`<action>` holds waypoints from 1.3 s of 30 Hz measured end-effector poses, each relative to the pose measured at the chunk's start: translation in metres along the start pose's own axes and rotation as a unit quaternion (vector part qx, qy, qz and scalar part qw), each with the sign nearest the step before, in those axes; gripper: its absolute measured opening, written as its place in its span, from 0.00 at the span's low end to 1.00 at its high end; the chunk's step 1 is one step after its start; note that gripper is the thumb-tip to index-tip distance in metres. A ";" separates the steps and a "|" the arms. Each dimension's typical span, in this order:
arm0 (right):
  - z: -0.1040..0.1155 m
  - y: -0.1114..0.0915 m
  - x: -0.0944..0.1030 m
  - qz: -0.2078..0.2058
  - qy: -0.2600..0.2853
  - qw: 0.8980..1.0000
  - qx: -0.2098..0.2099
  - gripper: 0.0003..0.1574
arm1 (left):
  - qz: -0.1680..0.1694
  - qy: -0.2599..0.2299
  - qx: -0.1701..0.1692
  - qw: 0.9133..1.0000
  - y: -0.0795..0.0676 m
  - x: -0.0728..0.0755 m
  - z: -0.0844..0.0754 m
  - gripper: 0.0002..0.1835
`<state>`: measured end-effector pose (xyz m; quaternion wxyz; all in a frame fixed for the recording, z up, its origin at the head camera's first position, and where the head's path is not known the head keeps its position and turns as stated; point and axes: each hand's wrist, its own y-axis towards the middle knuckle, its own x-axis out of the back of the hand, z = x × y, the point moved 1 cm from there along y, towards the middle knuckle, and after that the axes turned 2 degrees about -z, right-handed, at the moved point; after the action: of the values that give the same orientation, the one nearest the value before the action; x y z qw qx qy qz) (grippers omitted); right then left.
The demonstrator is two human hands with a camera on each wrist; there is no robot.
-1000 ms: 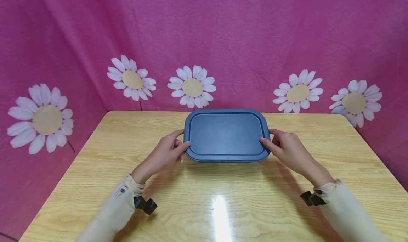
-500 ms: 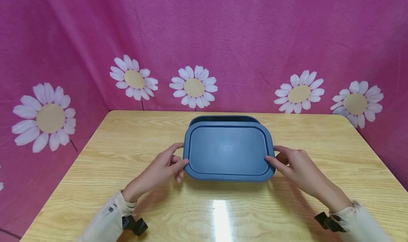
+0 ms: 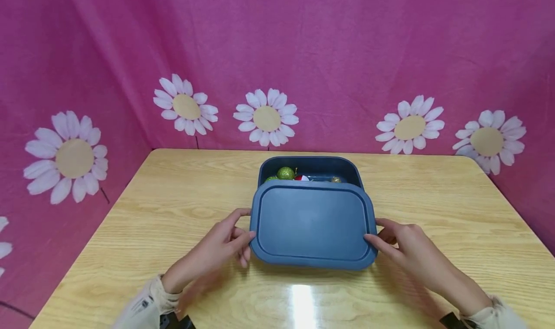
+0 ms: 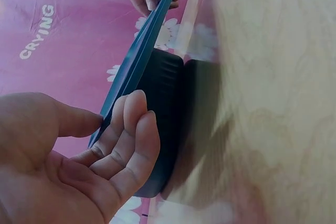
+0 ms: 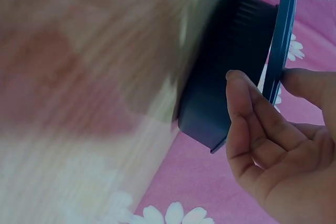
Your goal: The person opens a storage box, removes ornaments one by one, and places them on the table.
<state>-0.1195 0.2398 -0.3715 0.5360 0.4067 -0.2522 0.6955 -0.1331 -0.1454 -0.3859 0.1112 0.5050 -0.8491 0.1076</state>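
While left fingers (image 4: 143,142) pinch a blue lid (image 3: 314,224), right fingers (image 5: 240,98) opposite, likewise clamped.

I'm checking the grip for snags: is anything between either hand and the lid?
Nothing visible: the left hand and right hand pinch the lid directly at opposite ends. The box lies partly under it, not between.

A yellowish wood-grained table (image 3: 195,184) is marked by a white reflection (image 3: 302,306) toward its near edge; near its far edge, a dark blue box (image 3: 321,164) is supported directly.
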 end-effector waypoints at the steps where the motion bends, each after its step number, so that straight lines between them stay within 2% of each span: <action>1: 0.000 -0.001 -0.001 0.003 -0.002 1.000 -0.003 0.30 | 0.000 -0.001 0.003 1.000 -0.002 -0.001 0.001 0.26; 6: -0.001 -0.008 -0.007 0.026 0.000 0.999 -0.039 0.33 | -0.001 -0.012 0.017 1.000 -0.009 -0.006 0.006 0.26; 9: -0.003 -0.012 -0.011 0.048 0.002 0.997 -0.063 0.36 | 0.001 -0.035 0.033 0.999 -0.014 -0.011 0.007 0.26; 13: -0.003 -0.018 -0.015 0.062 -0.004 0.996 -0.065 0.34 | 0.009 -0.052 0.048 0.997 -0.021 -0.015 0.009 0.26; 17: -0.001 -0.026 -0.017 0.083 0.002 0.994 -0.078 0.32 | 0.024 -0.043 0.052 0.997 -0.028 -0.017 0.011 0.26; 22: 0.001 -0.031 -0.018 0.129 0.033 0.983 -0.130 0.36 | 0.041 -0.034 0.073 0.996 -0.038 -0.017 0.014 0.24; 25: 0.000 -0.032 -0.019 0.144 0.037 0.981 -0.121 0.37 | 0.052 -0.031 0.086 0.994 -0.042 -0.018 0.015 0.26; 29: -0.004 -0.033 -0.024 0.160 0.038 0.980 -0.116 0.35 | 0.069 -0.041 0.119 0.990 -0.045 -0.022 0.015 0.32; 32: -0.005 -0.031 -0.026 0.168 0.041 0.976 -0.134 0.35 | 0.075 -0.045 0.141 0.986 -0.045 -0.023 0.014 0.36; 39: -0.002 -0.026 -0.031 0.161 0.018 0.975 -0.153 0.30 | 0.093 -0.059 0.146 0.983 -0.040 -0.024 0.016 0.37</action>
<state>-0.0925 0.2326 -0.4005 0.4774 0.2613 -0.4085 0.7328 -0.0880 -0.1486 -0.4052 -0.0243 0.4405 -0.8724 0.2107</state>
